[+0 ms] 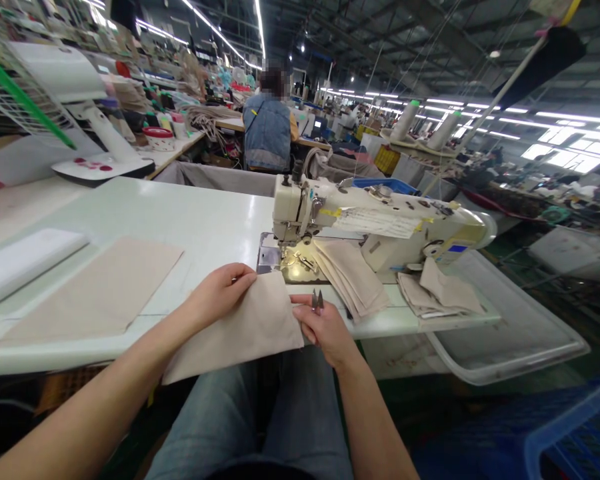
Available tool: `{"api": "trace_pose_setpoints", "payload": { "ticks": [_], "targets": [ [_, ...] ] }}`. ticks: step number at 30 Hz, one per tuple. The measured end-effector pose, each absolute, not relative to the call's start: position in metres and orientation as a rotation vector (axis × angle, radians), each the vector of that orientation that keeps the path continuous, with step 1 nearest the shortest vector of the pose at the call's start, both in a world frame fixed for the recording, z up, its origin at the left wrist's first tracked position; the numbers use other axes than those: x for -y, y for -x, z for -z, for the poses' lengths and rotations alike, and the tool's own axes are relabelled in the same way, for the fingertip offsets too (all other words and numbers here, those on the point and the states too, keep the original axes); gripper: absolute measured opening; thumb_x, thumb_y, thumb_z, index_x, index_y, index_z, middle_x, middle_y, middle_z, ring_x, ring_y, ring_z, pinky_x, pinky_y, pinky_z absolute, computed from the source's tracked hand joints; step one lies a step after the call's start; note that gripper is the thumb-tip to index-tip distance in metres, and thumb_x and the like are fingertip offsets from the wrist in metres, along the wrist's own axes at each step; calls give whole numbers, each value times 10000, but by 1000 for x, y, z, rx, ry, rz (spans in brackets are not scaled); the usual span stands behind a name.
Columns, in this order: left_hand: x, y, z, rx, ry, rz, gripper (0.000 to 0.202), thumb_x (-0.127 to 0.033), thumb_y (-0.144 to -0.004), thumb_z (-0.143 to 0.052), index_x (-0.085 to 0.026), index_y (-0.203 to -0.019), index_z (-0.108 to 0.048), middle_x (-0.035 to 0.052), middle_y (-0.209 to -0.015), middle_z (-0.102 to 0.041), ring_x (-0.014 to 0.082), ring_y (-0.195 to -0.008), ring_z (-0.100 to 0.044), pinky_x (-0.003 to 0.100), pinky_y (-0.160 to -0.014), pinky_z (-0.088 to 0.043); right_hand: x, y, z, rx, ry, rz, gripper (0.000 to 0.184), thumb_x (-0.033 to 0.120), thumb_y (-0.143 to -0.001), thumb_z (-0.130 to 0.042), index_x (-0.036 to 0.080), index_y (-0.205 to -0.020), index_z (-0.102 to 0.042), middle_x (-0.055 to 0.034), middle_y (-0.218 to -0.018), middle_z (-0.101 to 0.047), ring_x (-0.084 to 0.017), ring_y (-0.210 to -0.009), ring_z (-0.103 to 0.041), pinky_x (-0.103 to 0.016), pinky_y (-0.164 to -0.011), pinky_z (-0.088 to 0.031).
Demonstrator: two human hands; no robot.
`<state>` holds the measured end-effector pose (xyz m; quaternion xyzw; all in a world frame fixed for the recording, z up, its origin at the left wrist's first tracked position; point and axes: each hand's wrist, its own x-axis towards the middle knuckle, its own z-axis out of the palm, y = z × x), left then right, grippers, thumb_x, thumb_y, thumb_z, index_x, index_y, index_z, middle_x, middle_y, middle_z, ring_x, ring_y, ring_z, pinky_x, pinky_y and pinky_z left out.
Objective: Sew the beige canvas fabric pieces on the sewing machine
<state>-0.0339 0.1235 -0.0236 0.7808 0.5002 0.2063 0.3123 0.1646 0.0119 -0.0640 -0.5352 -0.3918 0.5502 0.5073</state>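
Observation:
A beige fabric piece (240,327) lies over the front edge of the white sewing table (180,213) and hangs toward my lap. My left hand (217,290) rests on its upper left part, fingers curled onto the cloth. My right hand (323,327) pinches the fabric's right edge and also holds small thread snips (317,300), tips pointing up. The cream sewing machine (370,223) stands just beyond, with its needle area (293,257) close above the fabric.
Stacked beige pieces (353,277) lie under the machine arm, and more (440,290) sit at the right end. A long beige panel (97,287) and white material (20,260) lie left. A clear plastic bin (510,333) sits right. A person in a denim vest (267,130) sits ahead.

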Motion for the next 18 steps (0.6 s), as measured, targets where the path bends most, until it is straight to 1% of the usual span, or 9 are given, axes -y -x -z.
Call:
{"api": "trace_pose_setpoints", "payload": {
  "ticks": [8, 12, 18],
  "targets": [
    [-125, 34, 24, -1332, -2067, -537, 411, -564, -793, -433, -226, -776, -666, 58, -850, -744, 264, -843, -659, 391, -827, -508, -12, -165, 67, 940, 1311, -1330, 505, 421, -729, -708, 70, -1093, -694, 111, -481, -417, -56, -401, -283, -233, -430, -181],
    [-127, 34, 27, -1329, -2072, -539, 409, -563, -795, -433, -229, -770, -668, 53, -832, -746, 262, -833, -662, 381, -808, -508, -12, -164, 65, 919, 1317, -1339, 498, 411, -707, -711, 78, -1076, -690, 122, -464, -398, -58, -395, -287, -232, -422, -172],
    [-128, 34, 30, -1324, -2069, -553, 434, -588, -789, -421, -229, -756, -662, 59, -826, -737, 276, -844, -658, 388, -799, -494, -12, -163, 65, 918, 1314, -1350, 494, 403, -709, -696, 74, -1077, -684, 130, -442, -376, -61, -392, -273, -231, -420, -168]
  ]
}}
